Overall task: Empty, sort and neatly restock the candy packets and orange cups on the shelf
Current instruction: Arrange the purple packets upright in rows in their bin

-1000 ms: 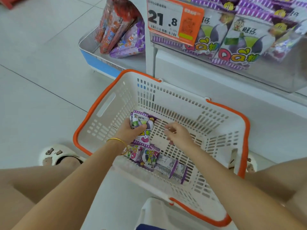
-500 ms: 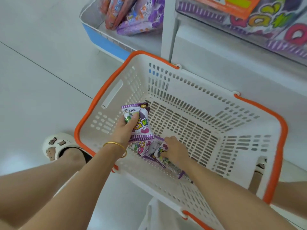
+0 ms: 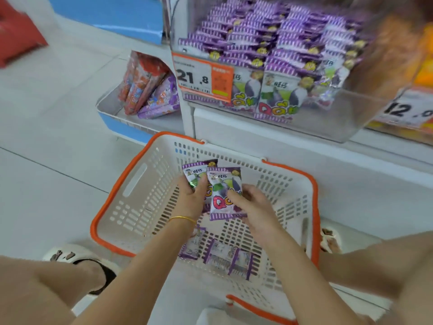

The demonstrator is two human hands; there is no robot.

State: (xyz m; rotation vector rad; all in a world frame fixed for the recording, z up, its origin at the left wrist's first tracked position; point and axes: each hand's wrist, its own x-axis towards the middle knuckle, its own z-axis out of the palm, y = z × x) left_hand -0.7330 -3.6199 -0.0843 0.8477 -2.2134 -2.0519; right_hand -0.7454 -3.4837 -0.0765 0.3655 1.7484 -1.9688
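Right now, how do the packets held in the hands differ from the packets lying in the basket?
The held packets are lifted above the basket floor, gripped by the left hand and right hand; the lying packets rest loose on it. The held packets show their printed front, with red letters; the lying packets show a paler, greyer side. Both have purple striped edges.

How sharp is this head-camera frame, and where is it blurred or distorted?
Head view: centre fairly sharp, the candy packets in both hands and the price tag are legible. The upper right corner smears, orange goods unreadable. Wide-angle bending curves the basket rim. Lighting is even and bright, with no harsh shadows or glare.
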